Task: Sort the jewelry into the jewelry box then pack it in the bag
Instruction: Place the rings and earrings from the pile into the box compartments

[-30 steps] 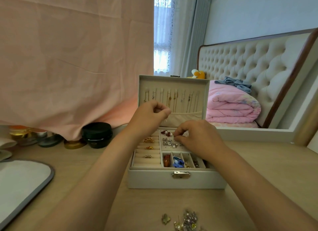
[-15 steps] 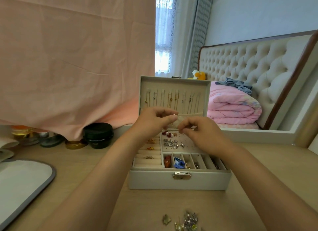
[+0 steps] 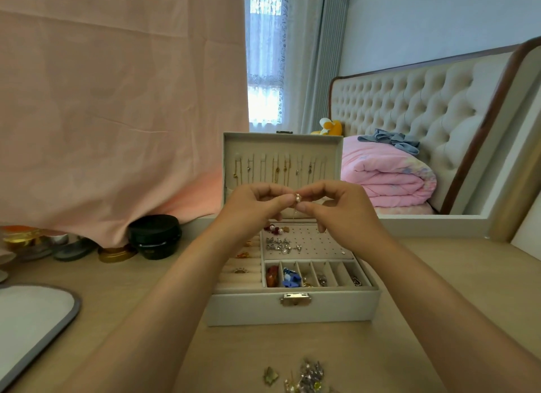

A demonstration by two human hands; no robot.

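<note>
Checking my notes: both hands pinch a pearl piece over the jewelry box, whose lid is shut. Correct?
No: the head view shows the lid standing open. The left hand and right hand do pinch the pearl piece over the jewelry box.

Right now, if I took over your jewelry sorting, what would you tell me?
Left hand and right hand both pinch one small pearl earring above the open jewelry box.
Done: necklaces hang in its lid; studs and rings sit below.
Left: place this earring, sort the loose pile on the desk, close the box, pack it. No bag in view.
</note>
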